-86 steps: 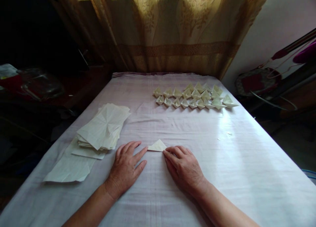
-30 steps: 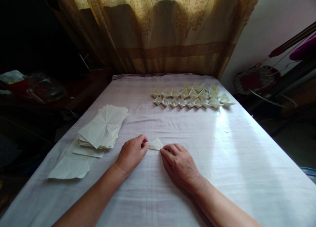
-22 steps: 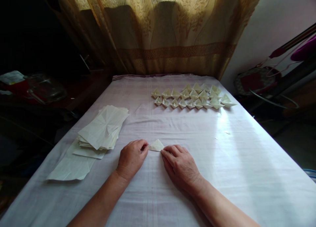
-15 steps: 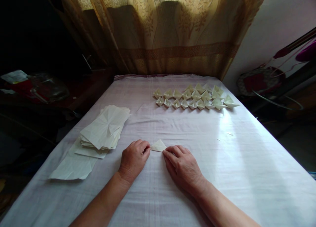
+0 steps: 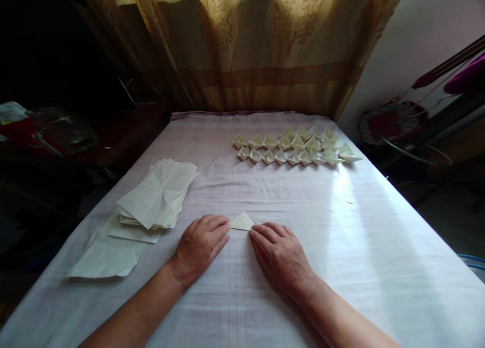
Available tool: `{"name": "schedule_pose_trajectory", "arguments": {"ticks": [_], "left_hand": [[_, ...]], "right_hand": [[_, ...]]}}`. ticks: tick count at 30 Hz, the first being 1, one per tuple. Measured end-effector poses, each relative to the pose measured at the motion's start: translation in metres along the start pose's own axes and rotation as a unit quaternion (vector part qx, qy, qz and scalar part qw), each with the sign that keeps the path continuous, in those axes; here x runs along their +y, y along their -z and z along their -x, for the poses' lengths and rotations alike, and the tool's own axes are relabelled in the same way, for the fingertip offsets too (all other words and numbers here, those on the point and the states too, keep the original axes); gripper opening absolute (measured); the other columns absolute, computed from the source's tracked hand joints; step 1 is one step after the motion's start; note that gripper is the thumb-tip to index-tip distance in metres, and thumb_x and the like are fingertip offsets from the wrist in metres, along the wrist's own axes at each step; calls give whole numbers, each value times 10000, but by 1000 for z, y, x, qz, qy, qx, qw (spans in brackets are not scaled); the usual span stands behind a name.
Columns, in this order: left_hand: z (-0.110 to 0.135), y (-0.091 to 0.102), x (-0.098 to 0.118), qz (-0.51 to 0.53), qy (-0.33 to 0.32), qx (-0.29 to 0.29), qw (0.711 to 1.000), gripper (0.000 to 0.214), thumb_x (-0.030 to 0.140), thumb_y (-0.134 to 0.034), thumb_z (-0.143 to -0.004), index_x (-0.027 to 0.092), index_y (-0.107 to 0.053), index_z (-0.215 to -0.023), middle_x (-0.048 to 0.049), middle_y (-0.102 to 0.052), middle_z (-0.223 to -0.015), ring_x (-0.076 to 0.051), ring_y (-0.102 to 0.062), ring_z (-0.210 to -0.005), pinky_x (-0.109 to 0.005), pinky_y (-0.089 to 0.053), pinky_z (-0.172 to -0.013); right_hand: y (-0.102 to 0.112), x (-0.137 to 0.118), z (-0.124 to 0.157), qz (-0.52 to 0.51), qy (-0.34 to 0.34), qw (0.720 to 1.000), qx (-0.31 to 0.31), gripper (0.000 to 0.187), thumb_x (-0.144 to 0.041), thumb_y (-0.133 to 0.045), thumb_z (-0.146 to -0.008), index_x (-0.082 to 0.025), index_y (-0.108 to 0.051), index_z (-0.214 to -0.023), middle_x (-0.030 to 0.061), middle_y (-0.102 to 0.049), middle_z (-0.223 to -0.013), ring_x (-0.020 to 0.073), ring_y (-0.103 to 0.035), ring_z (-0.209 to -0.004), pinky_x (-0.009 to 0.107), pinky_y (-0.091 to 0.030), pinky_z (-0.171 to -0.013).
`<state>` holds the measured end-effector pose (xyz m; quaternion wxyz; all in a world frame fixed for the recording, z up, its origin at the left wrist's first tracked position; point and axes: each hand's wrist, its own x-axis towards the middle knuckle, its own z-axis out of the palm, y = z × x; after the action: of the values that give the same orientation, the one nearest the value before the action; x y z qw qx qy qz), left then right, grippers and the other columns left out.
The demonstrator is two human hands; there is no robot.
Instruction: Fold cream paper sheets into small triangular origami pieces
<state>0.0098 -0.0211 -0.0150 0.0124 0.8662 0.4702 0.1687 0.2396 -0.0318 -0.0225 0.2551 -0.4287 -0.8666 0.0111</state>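
A small folded paper triangle (image 5: 241, 221) lies on the white cloth (image 5: 341, 247) between my hands. My left hand (image 5: 199, 244) rests palm down with its fingers stretched flat, and the fingertips touch the triangle's left corner. My right hand (image 5: 280, 254) also lies flat, with its fingertips pressed on the triangle's right corner. Neither hand lifts the paper.
A stack of creased paper sheets (image 5: 157, 196) sits at the left, over a larger loose sheet (image 5: 106, 254). Several small folded paper boats (image 5: 295, 148) stand in rows at the far right. A patterned curtain (image 5: 246, 45) hangs behind. Tiny paper scraps (image 5: 346, 201) lie at the right.
My left hand lay flat at first, curled into a pinch at the triangle's left corner, and has now flattened again. My right hand and the triangle have hardly moved.
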Motion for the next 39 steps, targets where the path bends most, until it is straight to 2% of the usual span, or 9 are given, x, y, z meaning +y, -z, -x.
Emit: {"name": "schedule_pose_trajectory", "arguments": {"ticks": [3,8,15,21,30,35,39], "left_hand": [[6,1,-6,-4,-61,-7,998,279,253,-542,-955,211,-645,-1211,-50,-685,-1239,-227,-589,-1149,-389,-426,-997],[7,4,-14,-10,-106,-24,994,340,261,-552,-944,209,-609,-1275,-67,-665,-1281,-234,-582,-1184,-403,-396,-1038],[-4,5,-14,-69,-161,-40,984,306,269,-566,-926,150,-623,-1202,-116,-688,-1187,-254,-591,-1147,-414,-384,-1055],[-13,6,-9,-115,-213,-31,970,186,244,-590,-894,124,-656,-1021,-133,-687,-1117,-259,-609,-1020,-405,-419,-982],[1,4,-12,-98,-176,-30,979,318,247,-506,-953,148,-574,-1247,-94,-661,-1256,-241,-596,-1082,-417,-363,-1013],[1,3,2,-135,-151,-48,978,278,241,-515,-952,134,-609,-1191,-104,-675,-1224,-257,-590,-1105,-427,-336,-1040],[-4,3,9,-133,-118,-58,982,248,120,-513,-925,138,-619,-1148,-115,-692,-1136,-255,-613,-1029,-434,-372,-988]], "right_hand": [[-1,-3,1,10,4,1000,13,182,-123,-547,-913,-195,-667,-1030,67,-719,-1086,223,-605,-939,356,-440,-804],[-3,-5,2,19,3,1000,14,186,-116,-534,-913,-191,-666,-1021,66,-721,-1094,217,-608,-947,352,-434,-810],[-3,-5,3,20,-5,1000,20,238,-128,-530,-907,-178,-659,-1101,69,-713,-1115,218,-596,-962,354,-434,-832],[-4,-5,4,29,9,999,15,221,-152,-518,-923,-177,-660,-1091,68,-710,-1136,219,-597,-980,360,-446,-837],[-5,-4,5,35,-2,999,5,266,-153,-509,-916,-191,-670,-1125,71,-691,-1208,237,-589,-1005,379,-475,-860],[-5,-4,7,54,-16,998,9,233,-155,-543,-899,-207,-686,-1075,53,-711,-1168,234,-596,-943,371,-456,-822],[-5,-3,9,54,-28,998,19,235,-150,-562,-877,-217,-696,-1057,48,-719,-1155,236,-601,-939,370,-447,-810]]}}
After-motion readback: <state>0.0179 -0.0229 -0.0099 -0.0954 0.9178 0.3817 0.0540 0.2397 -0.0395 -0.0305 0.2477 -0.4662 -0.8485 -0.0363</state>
